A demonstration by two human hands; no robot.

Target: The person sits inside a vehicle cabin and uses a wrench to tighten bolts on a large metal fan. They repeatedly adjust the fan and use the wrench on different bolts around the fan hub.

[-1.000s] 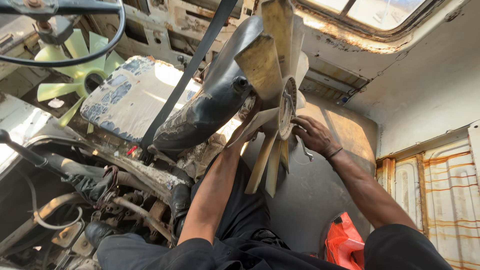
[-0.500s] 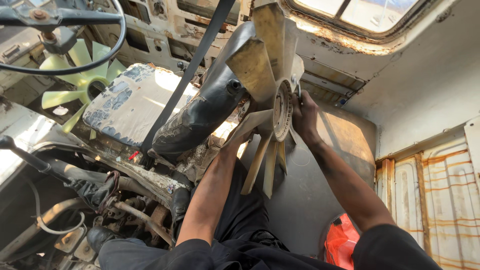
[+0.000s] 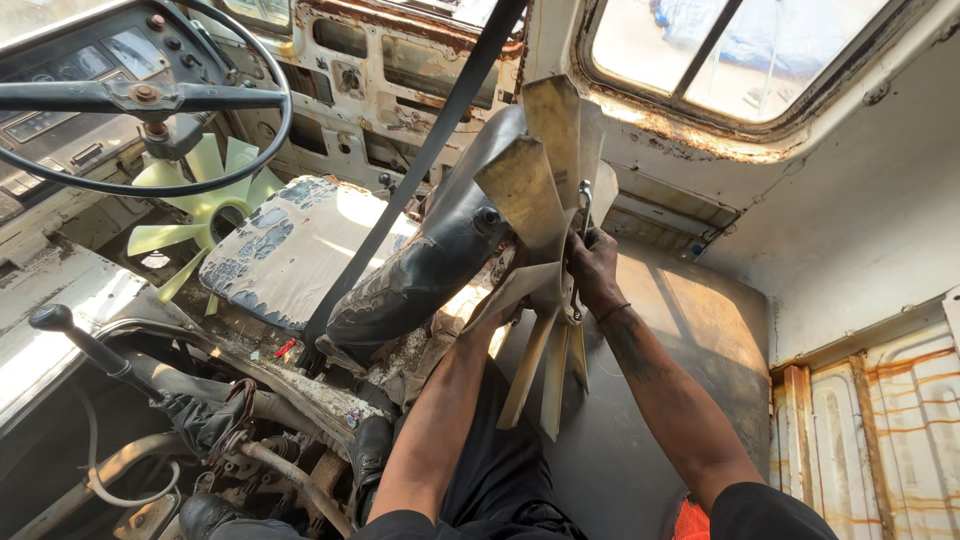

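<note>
Inside the stripped cab, between the worn seat point(image 3: 300, 245) and the rusted side wall, the person is holding a dirty metal fan point(image 3: 545, 250) up on edge in front of them, so its disc is facing sideways and its blades are fanning up toward the window point(image 3: 720, 50) and down toward the floor panel point(image 3: 690, 330). The right hand point(image 3: 595, 270) is sitting on the fan's right face near the hub, its fingers curled shut around what looks like a thin wrench point(image 3: 583, 205) whose shaft is sticking up just above the knuckles. The left hand point(image 3: 497, 308) is reaching in from the other side and is mostly hidden behind the lower blades; it seems to be gripping the fan from the left, though I cannot tell how tightly its fingers are closing. So the hub is lying squeezed between the two hands, touching both, with the right hand being the clearer and nearer one to the centre. The fan's axis is running roughly left to right across the person's body, while the longest blades are pointing down between the forearms. Just behind the fan a black curved duct point(image 3: 430, 260) is leaning, and a belt strap point(image 3: 420, 160) is crossing diagonally. A second, pale green fan point(image 3: 205, 205) is lying well apart under the steering wheel point(image 3: 150, 100).
</note>
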